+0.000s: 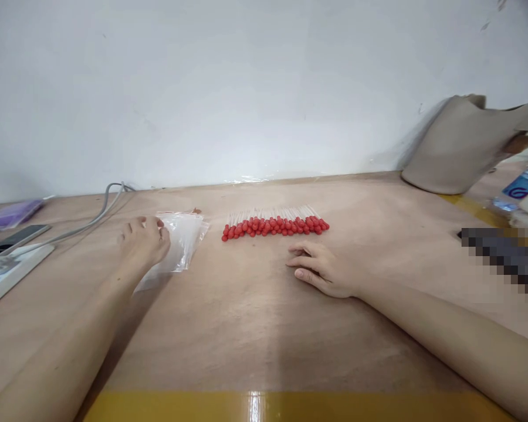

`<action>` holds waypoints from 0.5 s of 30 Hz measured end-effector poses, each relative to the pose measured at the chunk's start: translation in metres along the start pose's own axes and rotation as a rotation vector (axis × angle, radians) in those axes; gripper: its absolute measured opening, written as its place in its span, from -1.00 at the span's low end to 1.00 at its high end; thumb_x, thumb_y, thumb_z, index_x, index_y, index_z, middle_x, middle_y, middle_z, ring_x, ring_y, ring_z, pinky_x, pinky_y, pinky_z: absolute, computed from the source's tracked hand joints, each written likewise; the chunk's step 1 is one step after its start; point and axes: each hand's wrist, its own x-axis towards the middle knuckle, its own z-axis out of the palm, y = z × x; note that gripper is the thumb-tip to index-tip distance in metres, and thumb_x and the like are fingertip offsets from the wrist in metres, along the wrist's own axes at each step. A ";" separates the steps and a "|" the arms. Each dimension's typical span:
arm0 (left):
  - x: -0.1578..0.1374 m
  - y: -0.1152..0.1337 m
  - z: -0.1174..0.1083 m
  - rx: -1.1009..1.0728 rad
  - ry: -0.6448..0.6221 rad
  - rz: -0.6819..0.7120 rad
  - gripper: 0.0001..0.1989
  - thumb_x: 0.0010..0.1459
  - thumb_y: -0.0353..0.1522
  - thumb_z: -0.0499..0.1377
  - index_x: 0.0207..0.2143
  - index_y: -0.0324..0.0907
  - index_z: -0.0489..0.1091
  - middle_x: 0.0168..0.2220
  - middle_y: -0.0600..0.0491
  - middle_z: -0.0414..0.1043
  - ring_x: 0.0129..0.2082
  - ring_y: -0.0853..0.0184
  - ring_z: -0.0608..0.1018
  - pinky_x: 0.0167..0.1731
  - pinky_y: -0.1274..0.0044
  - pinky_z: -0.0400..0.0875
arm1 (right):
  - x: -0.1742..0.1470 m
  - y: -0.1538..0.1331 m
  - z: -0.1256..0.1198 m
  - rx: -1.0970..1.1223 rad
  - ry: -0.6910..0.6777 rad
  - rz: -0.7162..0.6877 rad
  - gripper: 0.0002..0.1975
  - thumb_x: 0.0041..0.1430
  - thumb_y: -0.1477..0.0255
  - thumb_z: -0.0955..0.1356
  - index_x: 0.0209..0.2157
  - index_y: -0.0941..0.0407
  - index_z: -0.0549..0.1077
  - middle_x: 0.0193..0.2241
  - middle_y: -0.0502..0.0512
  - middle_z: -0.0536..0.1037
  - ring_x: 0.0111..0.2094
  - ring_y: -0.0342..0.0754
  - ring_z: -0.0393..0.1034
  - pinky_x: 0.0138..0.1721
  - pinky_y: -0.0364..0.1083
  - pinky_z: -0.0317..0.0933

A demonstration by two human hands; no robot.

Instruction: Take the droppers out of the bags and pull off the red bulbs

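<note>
A wide row of thin white sticks with round red tips (275,225) lies in the middle of the wooden table, red ends toward me. To its left is a small pile of clear plastic zip bags (182,240). My left hand (145,239) is at the left edge of these bags, palm down, with its fingers apart and loosely bent; no bag shows lifted in it. Below the right end of the red-tipped row, my right hand (319,269) rests on the table, fingers apart and holding nothing.
A white power strip (22,272) with a grey cable (94,220) sits at the left, near a purple packet (11,215). At the right stand a beige bag-like container (449,146) and a bottle (523,184). A pixelated dark object (504,258) lies nearer. Yellow tape (255,406) edges the table.
</note>
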 end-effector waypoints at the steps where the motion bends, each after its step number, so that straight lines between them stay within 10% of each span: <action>1: -0.002 0.008 -0.003 0.016 0.047 0.042 -0.72 0.14 -0.29 -0.06 -0.17 -0.23 0.26 -0.05 -0.23 0.19 0.01 -0.04 0.21 -0.11 0.21 0.15 | 0.000 0.000 0.000 0.001 0.003 0.000 -0.70 0.22 0.31 0.17 -0.10 0.08 0.39 -0.04 0.22 0.32 -0.05 0.01 0.25 -0.05 0.06 0.18; 6: -0.006 0.058 0.000 0.024 -0.019 0.338 -0.61 0.16 -0.15 -0.13 -0.30 -0.17 0.39 -0.18 -0.11 0.36 -0.08 0.07 0.34 -0.10 0.28 0.18 | 0.000 0.000 0.000 -0.001 0.017 -0.003 -0.70 0.22 0.30 0.18 -0.10 0.08 0.40 -0.05 0.23 0.34 -0.05 0.02 0.25 -0.06 0.06 0.19; 15: 0.002 0.093 0.032 0.044 -0.147 0.321 -0.59 0.16 -0.23 -0.17 -0.35 -0.27 0.40 -0.22 -0.23 0.41 -0.13 0.01 0.39 -0.17 0.26 0.20 | 0.001 -0.001 0.000 -0.010 0.023 0.001 -0.70 0.21 0.30 0.19 -0.10 0.09 0.39 -0.06 0.23 0.33 -0.06 0.01 0.26 -0.07 0.05 0.20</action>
